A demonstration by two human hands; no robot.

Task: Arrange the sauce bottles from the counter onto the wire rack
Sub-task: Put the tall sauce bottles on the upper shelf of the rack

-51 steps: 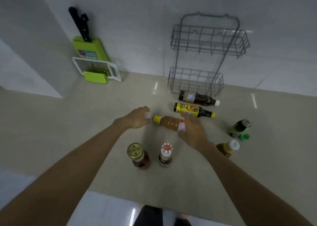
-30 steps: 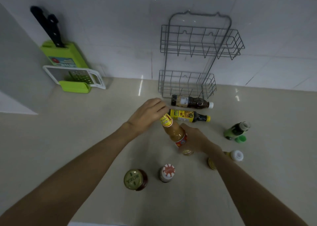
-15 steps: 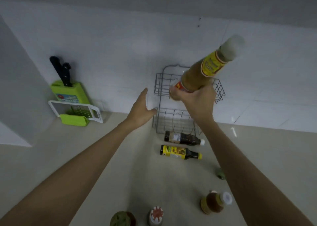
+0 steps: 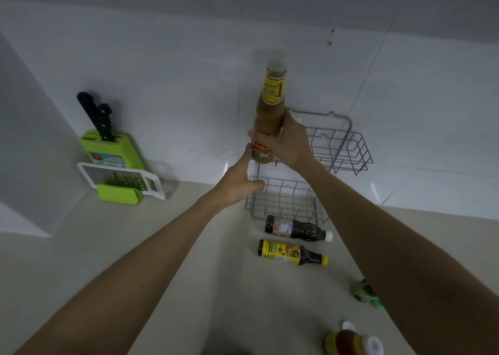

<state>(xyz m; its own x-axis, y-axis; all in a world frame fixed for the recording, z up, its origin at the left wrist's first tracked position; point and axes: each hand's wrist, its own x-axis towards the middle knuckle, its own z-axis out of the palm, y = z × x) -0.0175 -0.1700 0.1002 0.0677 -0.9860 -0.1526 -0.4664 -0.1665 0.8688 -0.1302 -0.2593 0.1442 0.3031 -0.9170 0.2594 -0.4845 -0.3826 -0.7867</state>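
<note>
Nearest, at the counter's near right edge: a squat amber bottle with a white cap (image 4: 351, 341), cut off by the frame. A little farther right, partly hidden behind the right forearm: a green bottle (image 4: 363, 292), blurred. Toward the middle of the beige stone counter (image 4: 108, 246), lying on their sides with caps to the right: a dark bottle with a yellow label and yellow cap (image 4: 291, 253), then just beyond it a dark brown bottle with a white cap (image 4: 295, 230), close to the foot of the grey two-tier wire rack (image 4: 337, 149) standing at the counter's back edge against the white tiled wall. Left hand (image 4: 237, 182) open, fingers loosely spread, thumb on the lower basket's front left corner, fingertips up beside the base of the held bottle; whether touching it, cannot tell. Right hand (image 4: 287, 143) wrapped firmly around the lower body of a tall upright glass bottle of tan sauce with a yellow neck label (image 4: 268, 109), held at the upper basket's left end, base level with that basket. Far left, at the back edge: a green plastic knife block with a black-handled knife (image 4: 108, 144), a white-framed grater (image 4: 121, 179) leaning in front.
</note>
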